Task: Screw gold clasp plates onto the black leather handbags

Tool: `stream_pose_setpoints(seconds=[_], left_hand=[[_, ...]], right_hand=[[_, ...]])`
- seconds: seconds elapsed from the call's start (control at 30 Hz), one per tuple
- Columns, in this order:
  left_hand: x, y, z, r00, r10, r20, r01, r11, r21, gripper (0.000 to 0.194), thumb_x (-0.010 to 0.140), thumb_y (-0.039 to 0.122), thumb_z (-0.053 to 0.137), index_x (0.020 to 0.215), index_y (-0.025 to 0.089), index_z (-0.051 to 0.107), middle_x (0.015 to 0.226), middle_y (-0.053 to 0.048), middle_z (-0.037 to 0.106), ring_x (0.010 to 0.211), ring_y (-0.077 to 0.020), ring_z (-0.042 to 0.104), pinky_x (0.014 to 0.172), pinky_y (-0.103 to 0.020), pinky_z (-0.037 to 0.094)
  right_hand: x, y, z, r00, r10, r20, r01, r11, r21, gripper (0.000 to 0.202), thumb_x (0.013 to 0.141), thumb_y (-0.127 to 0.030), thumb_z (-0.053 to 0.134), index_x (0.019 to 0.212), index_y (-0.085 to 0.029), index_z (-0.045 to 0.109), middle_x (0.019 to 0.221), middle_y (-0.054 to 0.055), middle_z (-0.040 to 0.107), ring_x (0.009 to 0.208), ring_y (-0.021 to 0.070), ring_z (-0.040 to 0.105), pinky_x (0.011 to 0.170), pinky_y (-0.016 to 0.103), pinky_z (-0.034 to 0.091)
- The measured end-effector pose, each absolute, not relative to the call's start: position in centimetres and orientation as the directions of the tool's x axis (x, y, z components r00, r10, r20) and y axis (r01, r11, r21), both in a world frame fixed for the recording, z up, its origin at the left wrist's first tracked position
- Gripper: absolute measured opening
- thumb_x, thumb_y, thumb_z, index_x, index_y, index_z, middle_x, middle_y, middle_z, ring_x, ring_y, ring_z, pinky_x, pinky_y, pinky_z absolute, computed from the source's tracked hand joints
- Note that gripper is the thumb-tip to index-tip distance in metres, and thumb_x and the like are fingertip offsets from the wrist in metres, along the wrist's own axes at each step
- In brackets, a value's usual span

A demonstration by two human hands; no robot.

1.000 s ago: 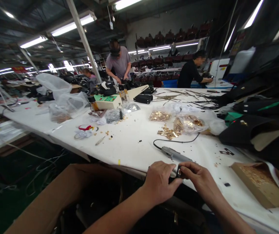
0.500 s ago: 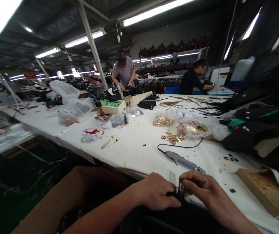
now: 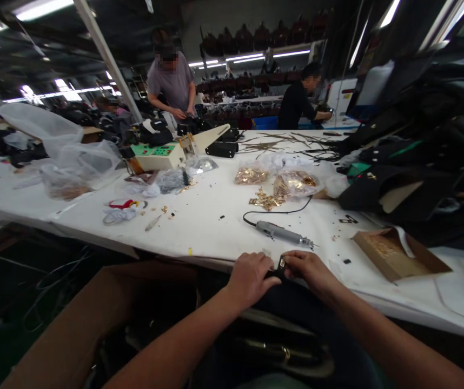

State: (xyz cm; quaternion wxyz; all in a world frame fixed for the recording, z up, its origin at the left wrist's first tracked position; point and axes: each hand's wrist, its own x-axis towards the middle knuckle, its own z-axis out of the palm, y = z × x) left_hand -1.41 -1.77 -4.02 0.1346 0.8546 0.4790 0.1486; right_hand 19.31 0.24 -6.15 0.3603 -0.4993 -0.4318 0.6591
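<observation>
At the table's near edge my left hand (image 3: 250, 275) is closed on a black piece (image 3: 274, 273), perhaps a strap or flap; most of it is hidden by the fingers. My right hand (image 3: 307, 270) pinches a small dark plate with a gold-rimmed opening (image 3: 282, 263) against that piece. Both hands nearly touch. Just beyond them lies a grey electric screwdriver (image 3: 283, 232), its bit pointing right and its cord running back. Below my hands, on or near my lap, rests a dark, shiny bag-like item (image 3: 284, 351).
Loose gold metal fittings (image 3: 266, 200) lie by bags of similar parts (image 3: 297, 183). An open cardboard tray (image 3: 398, 256) stands right, dark bags (image 3: 414, 183) beyond it. A green-panelled machine (image 3: 157, 154) is further back. Two co-workers, one in grey (image 3: 171, 81), work behind; a large carton (image 3: 106, 313) stands lower left.
The view has tilted down and turned right, so the tabletop things sit higher and further left. Both hands still hold the pieces together, and the gold-rimmed opening now faces up more.
</observation>
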Motion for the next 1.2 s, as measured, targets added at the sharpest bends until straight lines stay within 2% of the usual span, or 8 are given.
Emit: stream_pose_setpoints(seconds=[0.2,0.33,0.5,0.67,0.83,0.97,1.07,1.2], left_hand=[[-0.6,-1.2,-5.2,0.539,0.772,0.337,0.739,-0.625,0.252,0.014,0.096,0.024,0.062,0.109,0.02,0.066,0.107,-0.007,0.069,0.101,-0.0249,0.061,0.094,-0.042,0.047],[-0.5,-0.7,-5.8,0.587,0.763,0.272,0.735,-0.643,0.215,0.024,0.099,0.022,0.056,0.122,0.02,0.063,0.114,-0.008,0.068,0.102,-0.0253,0.061,0.09,-0.043,0.05],[-0.6,0.8,-6.0,0.63,0.759,0.167,0.733,-0.652,0.194,0.026,0.097,0.02,0.057,0.123,0.018,0.062,0.123,-0.008,0.064,0.112,-0.0266,0.057,0.098,-0.043,0.05],[-0.4,1.9,-6.7,0.663,0.742,0.098,0.717,-0.668,0.199,0.026,0.099,0.021,0.052,0.124,0.017,0.061,0.122,-0.009,0.063,0.113,-0.0261,0.056,0.1,-0.043,0.051],[-0.3,2.1,-6.8,0.668,0.738,0.096,0.71,-0.671,0.215,0.028,0.099,0.02,0.05,0.126,0.017,0.06,0.131,-0.011,0.06,0.122,-0.0262,0.055,0.105,-0.044,0.05],[-0.3,2.1,-6.2,0.671,0.735,0.094,0.708,-0.674,0.211,0.026,0.098,0.02,0.053,0.122,0.018,0.062,0.128,-0.01,0.062,0.119,-0.0256,0.057,0.102,-0.044,0.051],[-0.2,2.1,-6.0,0.665,0.741,0.091,0.717,-0.668,0.198,0.024,0.098,0.02,0.053,0.12,0.018,0.063,0.126,-0.009,0.064,0.118,-0.0255,0.058,0.101,-0.044,0.052],[-0.1,2.0,-6.0,0.66,0.744,0.106,0.717,-0.665,0.209,0.025,0.099,0.021,0.051,0.121,0.018,0.063,0.128,-0.009,0.065,0.12,-0.025,0.058,0.102,-0.045,0.051]], right_hand=[[19.0,3.3,-6.1,-0.184,0.921,-0.343,-0.036,-0.355,-0.934,0.024,0.073,-0.037,0.074,0.081,-0.014,0.073,0.063,0.003,0.069,0.057,0.0129,0.061,0.056,0.024,0.049],[18.7,4.7,-6.7,-0.179,0.908,-0.379,0.049,-0.376,-0.925,0.016,0.077,-0.029,0.068,0.083,-0.015,0.073,0.064,0.003,0.07,0.056,0.0122,0.062,0.057,0.023,0.052],[18.5,6.3,-7.6,-0.137,0.897,-0.421,0.152,-0.401,-0.904,0.008,0.079,-0.022,0.065,0.079,-0.016,0.071,0.06,0.003,0.069,0.052,0.0132,0.063,0.053,0.024,0.054],[18.4,7.3,-7.4,-0.125,0.898,-0.422,0.367,-0.353,-0.86,0.012,0.079,-0.017,0.062,0.077,-0.017,0.073,0.056,0.001,0.068,0.046,0.0133,0.06,0.049,0.024,0.05],[18.2,7.7,-6.5,-0.12,0.938,-0.326,0.585,-0.199,-0.786,0.013,0.076,-0.016,0.064,0.073,-0.021,0.076,0.057,0.0,0.069,0.06,0.0175,0.065,0.064,0.027,0.049],[17.8,7.3,-6.9,-0.1,0.977,-0.188,0.719,-0.06,-0.692,0.018,0.081,-0.019,0.064,0.089,-0.023,0.08,0.091,0.005,0.078,0.091,0.0249,0.071,0.08,0.032,0.049],[17.9,6.8,-7.5,-0.084,0.989,-0.119,0.783,-0.009,-0.622,0.023,0.084,-0.023,0.063,0.102,-0.023,0.077,0.088,0.005,0.078,0.084,0.0246,0.07,0.076,0.032,0.048],[19.0,5.7,-7.0,-0.056,0.997,-0.059,0.694,-0.004,-0.72,0.02,0.087,-0.03,0.061,0.1,-0.022,0.074,0.072,0.0,0.071,0.066,0.019,0.064,0.067,0.03,0.045]])
